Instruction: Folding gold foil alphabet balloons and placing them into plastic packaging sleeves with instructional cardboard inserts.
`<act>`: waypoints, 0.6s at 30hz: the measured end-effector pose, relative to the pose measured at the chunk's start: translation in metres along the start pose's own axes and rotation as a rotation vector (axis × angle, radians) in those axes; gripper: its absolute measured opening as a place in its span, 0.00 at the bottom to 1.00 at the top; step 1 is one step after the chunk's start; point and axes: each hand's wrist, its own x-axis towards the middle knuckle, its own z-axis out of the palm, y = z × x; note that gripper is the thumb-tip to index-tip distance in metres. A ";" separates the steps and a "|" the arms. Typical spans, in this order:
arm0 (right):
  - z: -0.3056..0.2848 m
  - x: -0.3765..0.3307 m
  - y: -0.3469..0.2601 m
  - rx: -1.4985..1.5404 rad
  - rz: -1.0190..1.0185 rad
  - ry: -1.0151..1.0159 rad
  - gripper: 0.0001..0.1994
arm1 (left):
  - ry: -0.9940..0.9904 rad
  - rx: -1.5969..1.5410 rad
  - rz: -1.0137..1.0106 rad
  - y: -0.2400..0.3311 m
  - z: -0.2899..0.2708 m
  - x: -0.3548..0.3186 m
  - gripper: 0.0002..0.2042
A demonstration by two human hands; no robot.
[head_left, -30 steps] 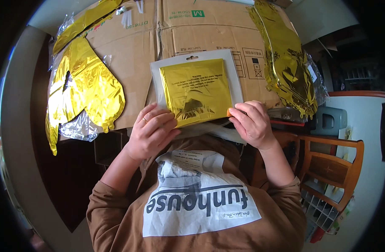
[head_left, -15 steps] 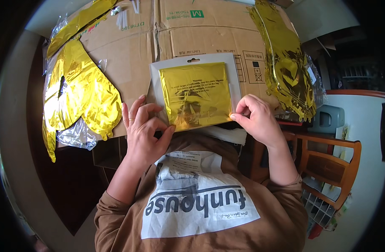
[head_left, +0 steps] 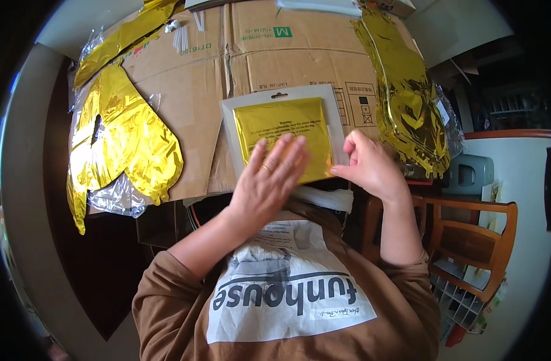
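Note:
A flat packet of folded gold foil (head_left: 281, 114) in a clear sleeve with a pale hang-hole backing lies at the front edge of the cardboard. My left hand (head_left: 269, 174) is spread flat across its lower half, slightly blurred, covering much of the foil. At the packet's lower right corner is my right hand (head_left: 371, 165), its fingers curled and its thumb on the corner. To the left lies a large sheet of crinkled gold foil (head_left: 125, 132), rounded at its lower ends and hanging over the edge.
Under everything is brown cardboard (head_left: 191, 90). More gold foil pieces (head_left: 402, 84) lie along the right, with clear plastic wrap (head_left: 116, 198) at the left. Thin white sticks (head_left: 180, 39) sit at the back. A wooden chair (head_left: 474, 240) and a grey-blue plastic stool (head_left: 471, 174) stand at right.
My left hand has moved from the packet's lower left corner onto its front, with the fingers stretched out. My right hand stays at the lower right corner.

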 end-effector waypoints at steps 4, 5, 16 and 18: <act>0.009 -0.036 0.025 0.006 0.084 0.109 0.20 | -0.066 -0.059 0.012 -0.007 0.004 -0.018 0.30; 0.014 -0.045 0.040 -0.001 0.111 0.142 0.20 | -0.077 -0.062 0.023 -0.006 0.004 -0.025 0.31; 0.045 -0.090 0.044 1.279 0.151 -0.343 0.13 | -0.019 -0.068 0.178 -0.010 -0.035 -0.045 0.25; 0.035 -0.103 0.066 1.345 0.075 -0.389 0.13 | 0.049 -0.088 0.159 -0.022 -0.044 -0.055 0.22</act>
